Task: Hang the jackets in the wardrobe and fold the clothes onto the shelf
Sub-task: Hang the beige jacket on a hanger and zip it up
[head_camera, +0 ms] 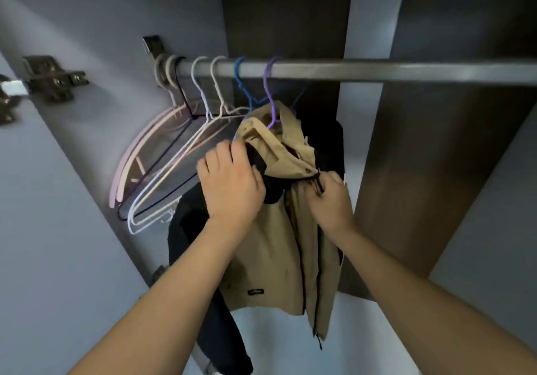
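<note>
Inside the wardrobe (87,229), pale side panels and a dark brown back panel (436,156) are seen, with a metal hanging rail (377,70) running across the upper part of the view. A beige hooded jacket (276,252) with black trim and a black front zip is suspended from the rail on a purple hanger (271,89), roughly at the middle of the view. A dark jacket (220,325) is observed hanging partly behind and to the left of the beige one; which hanger carries it cannot be told. A group of empty hangers (162,165), pink, dark purple and white, is gathered at the left end of the rail, with a blue hanger (241,84) just beside the purple one. A door hinge (50,79) is fixed to the left panel. The left hand (231,182) is closed around the black-lined collar area at the left shoulder of the beige jacket. The right hand (329,197) is pinched on the zip at the top of the jacket front, just below the hood. Both forearms are extended upward from the lower edge of the view.
</note>
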